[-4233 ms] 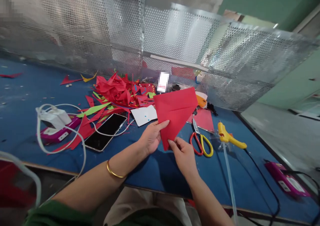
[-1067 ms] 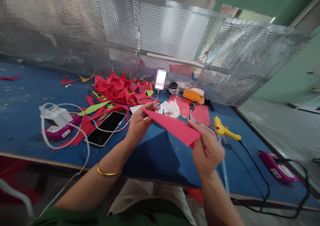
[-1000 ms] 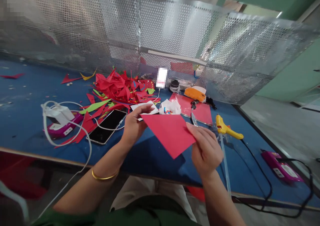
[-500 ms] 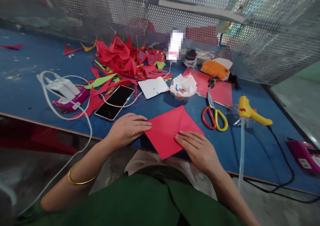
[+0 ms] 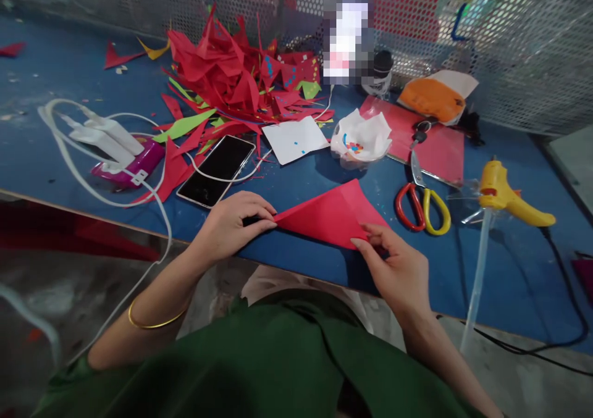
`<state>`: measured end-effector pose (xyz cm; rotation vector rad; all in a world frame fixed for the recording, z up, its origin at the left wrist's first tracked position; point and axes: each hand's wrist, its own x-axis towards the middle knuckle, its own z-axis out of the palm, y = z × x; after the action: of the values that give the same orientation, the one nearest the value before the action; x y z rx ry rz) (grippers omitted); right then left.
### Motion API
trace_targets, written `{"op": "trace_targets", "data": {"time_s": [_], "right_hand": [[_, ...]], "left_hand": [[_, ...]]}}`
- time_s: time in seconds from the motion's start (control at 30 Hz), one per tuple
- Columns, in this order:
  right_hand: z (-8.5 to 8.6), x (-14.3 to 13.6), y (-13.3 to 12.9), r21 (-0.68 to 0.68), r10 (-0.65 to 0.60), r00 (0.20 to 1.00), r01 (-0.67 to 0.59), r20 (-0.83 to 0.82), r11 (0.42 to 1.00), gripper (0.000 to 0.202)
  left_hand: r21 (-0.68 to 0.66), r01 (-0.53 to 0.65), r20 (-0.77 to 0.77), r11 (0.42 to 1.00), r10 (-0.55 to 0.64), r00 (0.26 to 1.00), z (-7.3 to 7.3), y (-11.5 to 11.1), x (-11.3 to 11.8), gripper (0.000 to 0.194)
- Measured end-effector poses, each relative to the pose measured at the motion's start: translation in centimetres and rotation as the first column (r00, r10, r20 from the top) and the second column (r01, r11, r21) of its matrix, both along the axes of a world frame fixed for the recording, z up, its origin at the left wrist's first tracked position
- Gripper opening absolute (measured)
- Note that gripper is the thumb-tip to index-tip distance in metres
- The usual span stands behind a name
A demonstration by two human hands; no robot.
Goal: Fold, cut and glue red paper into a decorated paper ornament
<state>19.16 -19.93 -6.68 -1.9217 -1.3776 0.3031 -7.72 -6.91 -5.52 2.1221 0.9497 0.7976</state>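
A sheet of red paper (image 5: pixel 327 215) lies in front of me at the table's near edge, its lower part folded up so that it makes a pointed shape. At the left tip, my left hand (image 5: pixel 238 223) pinches the paper between thumb and fingers. My right hand (image 5: pixel 398 263) grips the folded edge on the right, thumb in front and fingers behind. Scissors (image 5: pixel 422 205) with one red and one yellow handle lie just beyond my right hand. A black-screened phone (image 5: pixel 217 171) rests past my left hand.
A heap of cut red paper (image 5: pixel 231 72) covers the back. Nearer are a white card (image 5: pixel 295 140) and a paper-lined bowl (image 5: pixel 361 139) with small coloured bits. A yellow glue gun (image 5: pixel 509 194) stands at right; chargers with a white cable (image 5: pixel 109 137) lie at left.
The red paper lay flatter as a four-cornered sheet; its lower part is now folded up. Both hands went from lying flat on it to pinching it. The camera view has shifted.
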Motion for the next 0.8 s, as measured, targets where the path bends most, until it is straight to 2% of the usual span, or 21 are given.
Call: {"op": "trace_targets", "data": {"time_s": [0.23,0.4,0.6,0.8], "right_hand": [[0.6,-0.7,0.0,-0.046,-0.058,0.996,0.061,0.067,0.997,0.043],[0.2,-0.8,-0.8,-0.035,-0.058,0.99,0.063,0.125,0.997,0.037],[0.3,-0.8,-1.5,-0.026,-0.051,0.987,0.056,0.152,0.998,0.032],[0.4,-0.9,-1.1,-0.067,-0.064,0.991,0.072,0.122,0.995,0.035]], "left_hand": [[0.144,0.075,-0.183,0.987,-0.048,0.982,0.2,0.2,-0.1,0.019],[0.163,0.104,-0.26,0.981,-0.059,0.964,0.4,-0.1,0.1,0.021],[0.197,0.098,-0.322,0.975,-0.03,0.946,0.7,-0.7,0.3,0.023],[0.249,0.076,-0.355,0.965,0.018,0.935,0.6,-1.1,0.2,0.02]]}}
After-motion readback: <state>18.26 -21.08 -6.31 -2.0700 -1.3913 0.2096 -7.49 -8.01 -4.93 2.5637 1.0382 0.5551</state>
